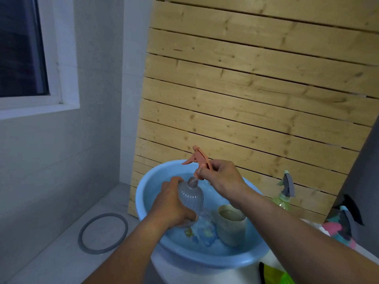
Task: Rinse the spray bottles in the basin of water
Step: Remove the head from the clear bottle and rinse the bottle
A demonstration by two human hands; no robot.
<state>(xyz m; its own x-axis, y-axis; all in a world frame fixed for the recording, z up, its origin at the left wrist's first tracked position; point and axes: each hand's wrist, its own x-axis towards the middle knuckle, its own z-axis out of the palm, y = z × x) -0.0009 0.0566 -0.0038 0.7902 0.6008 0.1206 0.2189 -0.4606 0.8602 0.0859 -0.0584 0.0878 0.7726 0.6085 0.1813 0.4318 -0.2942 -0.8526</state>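
Note:
A light blue basin (143,193) holds water. My left hand (172,206) grips a clear ribbed spray bottle (190,196), tilted, with its base in the water and its neck open. Just above that neck, my right hand (219,181) pinches the orange trigger spray head (198,157), lifted off the bottle. A beige cup (230,222) stands in the basin on the right. A green spray bottle with a grey trigger (284,195) stands outside the basin at the right.
A slatted wooden panel (256,89) leans behind the basin. A grey ring (102,232) lies on the floor at the left. Pink and teal items (338,228) sit at the right edge, and a green item (276,276) lies near the bottom. A window (22,46) is at the upper left.

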